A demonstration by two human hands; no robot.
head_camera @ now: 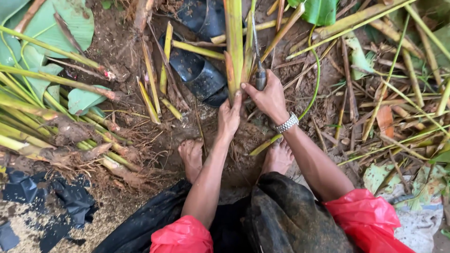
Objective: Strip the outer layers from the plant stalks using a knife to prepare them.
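Note:
I squat on bare soil with both feet showing. My left hand [228,117] grips the base of a thick yellow-green plant stalk [234,42] that rises toward the top of the view. My right hand [268,96], with a metal wristwatch [287,123] on the wrist, holds a knife [259,70] by its dark handle, the thin blade lying along the stalk's right side. The roots at the stalk's base are hidden by my hands and soil. Red sleeves cover my upper arms.
A pile of cut stalks with roots [56,126] lies at left beside broad green leaves [47,28]. Black plastic bags [199,75] sit behind the stalk and more black plastic [42,197] at lower left. Loose stems and dry leaves [389,93] litter the right.

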